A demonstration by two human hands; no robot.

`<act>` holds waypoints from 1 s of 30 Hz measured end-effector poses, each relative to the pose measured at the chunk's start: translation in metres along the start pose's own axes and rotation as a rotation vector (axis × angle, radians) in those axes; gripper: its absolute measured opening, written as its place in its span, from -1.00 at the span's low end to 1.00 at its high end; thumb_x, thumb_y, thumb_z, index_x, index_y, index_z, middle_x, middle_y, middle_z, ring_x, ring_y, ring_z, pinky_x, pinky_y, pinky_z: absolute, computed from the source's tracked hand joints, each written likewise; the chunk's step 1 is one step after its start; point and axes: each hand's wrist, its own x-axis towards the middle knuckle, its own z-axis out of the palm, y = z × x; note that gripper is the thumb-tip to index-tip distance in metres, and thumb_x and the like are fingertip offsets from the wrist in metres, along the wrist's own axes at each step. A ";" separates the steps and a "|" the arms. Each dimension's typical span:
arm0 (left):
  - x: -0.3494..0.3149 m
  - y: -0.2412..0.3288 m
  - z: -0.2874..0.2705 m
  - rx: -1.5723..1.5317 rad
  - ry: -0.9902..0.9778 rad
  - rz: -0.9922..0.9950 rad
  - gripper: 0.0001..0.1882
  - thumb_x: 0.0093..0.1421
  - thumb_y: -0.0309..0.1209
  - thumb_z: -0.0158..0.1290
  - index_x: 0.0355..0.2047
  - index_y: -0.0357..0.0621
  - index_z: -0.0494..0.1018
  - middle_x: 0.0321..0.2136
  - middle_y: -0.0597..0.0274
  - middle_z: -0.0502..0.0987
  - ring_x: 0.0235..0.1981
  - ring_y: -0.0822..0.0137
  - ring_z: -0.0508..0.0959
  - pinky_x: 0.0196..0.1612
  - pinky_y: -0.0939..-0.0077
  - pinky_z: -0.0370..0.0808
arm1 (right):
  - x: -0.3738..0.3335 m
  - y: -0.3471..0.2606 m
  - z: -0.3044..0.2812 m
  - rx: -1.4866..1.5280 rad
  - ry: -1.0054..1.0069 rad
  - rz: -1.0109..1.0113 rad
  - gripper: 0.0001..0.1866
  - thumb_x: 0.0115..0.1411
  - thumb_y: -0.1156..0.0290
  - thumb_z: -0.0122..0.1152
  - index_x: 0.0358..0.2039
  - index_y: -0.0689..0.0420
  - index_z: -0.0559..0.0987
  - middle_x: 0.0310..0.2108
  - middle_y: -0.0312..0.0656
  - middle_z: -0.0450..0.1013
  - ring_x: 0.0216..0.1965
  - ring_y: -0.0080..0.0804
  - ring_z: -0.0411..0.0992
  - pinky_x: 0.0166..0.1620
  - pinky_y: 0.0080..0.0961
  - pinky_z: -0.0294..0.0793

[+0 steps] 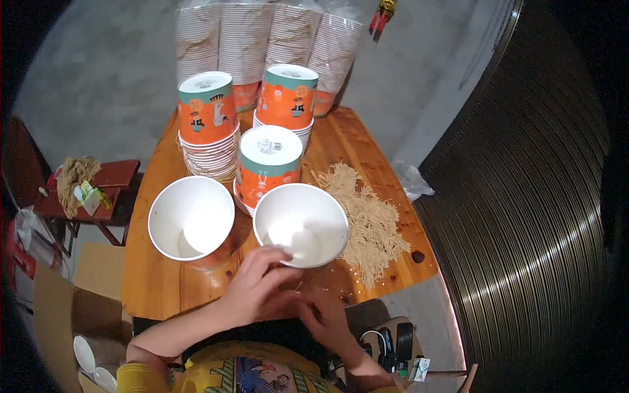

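Note:
A white-lined paper bucket [301,216] stands mouth up near the table's front edge, tilted toward me. My left hand [262,288] is at its near rim, fingertips over the edge inside and the rest of the hand outside. Just below the rim, my right hand [322,316] is drawn close to the left one with its fingers bent together; whatever they hold is too small or hidden to tell. To the left a second open paper bucket [191,219] stands mouth up. A loose pile of cut beige cords [367,226] lies right of the bucket under my hands.
Upside-down stacks of orange and green buckets [270,147] stand behind the open ones on the wooden table [151,281]. Tall plastic-wrapped stacks [246,39] line the back. A red bench [118,173] holds more cord at left; a ribbed metal shutter [524,216] rises at right.

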 end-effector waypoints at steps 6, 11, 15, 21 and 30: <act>0.021 -0.017 0.003 0.333 -0.184 0.048 -0.71 0.00 -0.31 0.18 -0.22 0.00 0.48 -0.34 0.26 0.35 -0.20 0.24 0.38 -0.13 0.31 0.22 | -0.029 -0.047 -0.006 0.457 -0.591 -0.032 -0.86 0.09 0.40 0.17 -0.32 0.10 0.54 -0.44 -0.22 0.49 -0.48 -0.40 0.46 -0.39 -0.50 0.42; 0.042 -0.012 -0.006 0.251 -0.294 0.071 -0.76 0.00 -0.47 0.08 -0.25 -0.05 0.46 -0.34 0.23 0.36 -0.19 0.20 0.39 -0.08 0.25 0.23 | -0.004 -0.062 -0.037 0.468 -0.458 0.093 -0.89 0.08 0.42 0.18 -0.35 0.11 0.55 -0.44 -0.25 0.48 -0.51 -0.48 0.42 -0.42 -0.55 0.39; 0.062 0.002 0.028 0.126 -0.337 0.027 -0.62 0.03 -0.41 0.07 -0.08 -0.13 0.42 -0.29 0.09 0.41 -0.15 0.09 0.42 -0.10 0.20 0.36 | -0.002 -0.009 -0.022 0.165 0.209 0.160 -0.92 0.09 0.49 0.16 -0.37 0.16 0.52 -0.46 -0.26 0.43 -0.44 -0.51 0.35 -0.36 -0.54 0.36; 0.078 0.005 0.036 0.014 -0.389 -0.229 -0.68 0.06 -0.45 -0.01 -0.13 -0.19 0.44 -0.29 -0.04 0.49 -0.23 -0.04 0.50 -0.16 0.18 0.46 | 0.008 0.024 -0.030 -0.006 0.652 0.249 -0.94 0.06 0.50 0.23 -0.42 0.14 0.53 -0.68 -0.45 0.26 -0.61 -0.74 0.16 -0.54 -0.71 0.19; 0.061 0.015 -0.001 -0.109 -0.361 -0.405 -0.60 0.07 -0.50 -0.03 -0.03 -0.16 0.41 -0.33 0.03 0.47 -0.41 0.19 0.54 -0.31 0.38 0.48 | 0.030 0.013 -0.017 -0.039 0.568 0.183 -0.84 0.06 0.36 0.25 -0.32 0.09 0.57 -0.57 -0.24 0.44 -0.57 -0.50 0.38 -0.47 -0.51 0.37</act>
